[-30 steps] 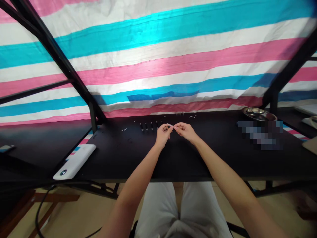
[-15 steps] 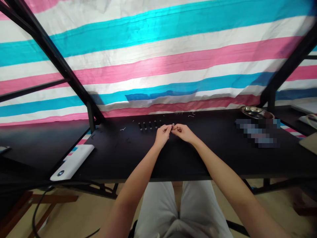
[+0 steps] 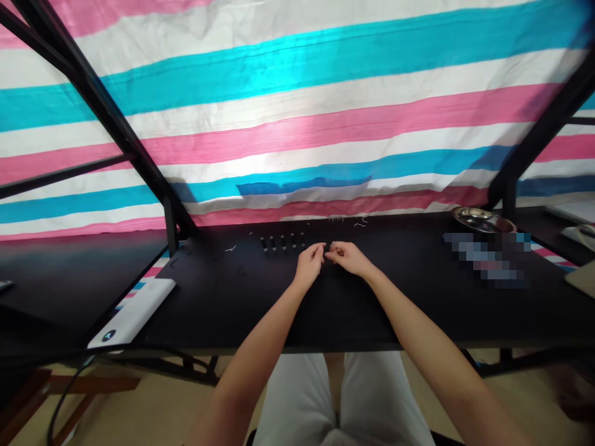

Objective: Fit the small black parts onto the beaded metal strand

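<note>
Over the black table point(image 3: 223, 297), both hands meet near the middle with their fingertips almost touching. My left hand point(image 3: 310, 263) is closed, thumb pressed toward the index finger. My right hand point(image 3: 346, 256) is curled in a pinch facing it. Something small and dark shows at the fingertips, too small and covered to name. Just left of my left hand stands a row of several small black cylinders point(image 3: 283, 242) with pale ends. Behind the hands lies a group of small thin metallic pieces point(image 3: 336, 219).
Thin white strands lie at the back right point(image 3: 361, 222) and left point(image 3: 230, 248). A white power bank-like box point(image 3: 139, 313) sits at the table's left edge. A shiny metal dish point(image 3: 483, 220) stands back right, near a blurred-out item point(image 3: 486, 260). Black frame posts point(image 3: 170, 223) flank a striped sheet point(image 3: 325, 136).
The view has tilted slightly, so the table sits lower. My hands have drawn a little apart, and the small grey-topped piece seen between the fingertips no longer shows clearly.
</note>
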`<action>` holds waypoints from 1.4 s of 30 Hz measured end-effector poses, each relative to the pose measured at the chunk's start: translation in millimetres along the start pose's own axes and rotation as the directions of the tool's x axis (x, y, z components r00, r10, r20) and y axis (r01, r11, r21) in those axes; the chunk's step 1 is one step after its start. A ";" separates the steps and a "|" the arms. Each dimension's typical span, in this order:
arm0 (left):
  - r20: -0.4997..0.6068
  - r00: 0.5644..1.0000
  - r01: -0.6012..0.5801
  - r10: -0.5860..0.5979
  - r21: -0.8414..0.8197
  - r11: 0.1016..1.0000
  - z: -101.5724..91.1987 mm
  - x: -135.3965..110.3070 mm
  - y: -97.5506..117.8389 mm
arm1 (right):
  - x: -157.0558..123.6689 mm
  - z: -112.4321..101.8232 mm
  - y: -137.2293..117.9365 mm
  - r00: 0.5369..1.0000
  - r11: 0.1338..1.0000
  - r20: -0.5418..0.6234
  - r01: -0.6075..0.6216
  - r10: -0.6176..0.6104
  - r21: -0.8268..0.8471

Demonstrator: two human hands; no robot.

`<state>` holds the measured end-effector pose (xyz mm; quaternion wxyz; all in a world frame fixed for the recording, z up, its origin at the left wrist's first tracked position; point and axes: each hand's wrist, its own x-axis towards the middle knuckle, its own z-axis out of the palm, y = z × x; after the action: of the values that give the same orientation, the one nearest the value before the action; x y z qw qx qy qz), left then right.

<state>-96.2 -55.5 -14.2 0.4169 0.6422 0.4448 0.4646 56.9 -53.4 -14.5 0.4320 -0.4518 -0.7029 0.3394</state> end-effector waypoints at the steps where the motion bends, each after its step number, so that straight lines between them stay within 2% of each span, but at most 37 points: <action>1: -0.012 1.000 -0.021 0.022 0.034 0.999 0.2 -0.9 -0.1 | 2.1 -5.9 5.2 0.996 0.999 -0.092 -0.002 -0.001 -0.038; 2: -0.019 0.999 -0.048 0.049 0.073 0.996 0.4 -1.8 -0.5 | 4.5 -12.8 11.9 0.978 0.996 -0.206 -0.009 -0.010 -0.093; 4: -0.016 0.994 -0.101 0.104 0.142 0.985 0.9 -3.6 -2.2 | 9.7 -28.8 29.0 0.900 0.979 -0.436 -0.097 0.010 -0.179; 5: -0.010 0.992 -0.122 0.126 0.166 0.978 1.3 -4.4 -3.5 | 12.5 -37.2 38.6 0.860 0.972 -0.510 -0.147 0.032 -0.186; 7: 0.018 0.987 -0.158 0.158 0.205 0.966 2.4 -5.9 -6.2 | 18.7 -53.2 57.3 0.803 0.961 -0.592 -0.216 0.074 -0.172; 8: 0.036 0.985 -0.174 0.170 0.223 0.959 3.0 -6.6 -7.3 | 22.1 -60.1 65.4 0.790 0.958 -0.606 -0.234 0.090 -0.163; 13: 0.118 0.975 -0.216 0.188 0.310 0.926 4.6 -9.3 -6.9 | 40.3 -79.2 89.4 0.849 0.924 -0.524 -0.248 0.064 -0.290; 19: 0.189 0.968 -0.229 0.164 0.403 0.886 6.2 -13.8 1.9 | 50.5 -78.4 95.7 0.905 0.902 -0.423 -0.217 0.043 -0.373; 25: 0.250 0.947 -0.292 0.199 0.421 0.859 8.7 -16.4 5.2 | 56.6 -77.1 92.1 0.917 0.830 -0.394 -0.265 0.061 -0.490; 33: 0.251 0.948 -0.291 0.196 0.435 0.852 7.6 -16.4 7.1 | 57.1 -76.0 84.9 0.919 0.750 -0.373 -0.335 0.127 -0.571; 37: 0.261 0.947 -0.293 0.190 0.452 0.842 7.6 -16.7 7.5 | 55.4 -75.6 83.1 0.915 0.746 -0.378 -0.348 0.140 -0.567; 42: 0.259 0.946 -0.299 0.197 0.452 0.841 7.0 -16.2 9.4 | 54.2 -78.9 91.8 0.922 0.789 -0.365 -0.317 0.126 -0.527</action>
<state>-90.5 -74.2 -10.5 0.2215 0.8220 0.4150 0.3209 148.5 37.0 -46.6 0.3364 -0.6888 -0.6366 0.0839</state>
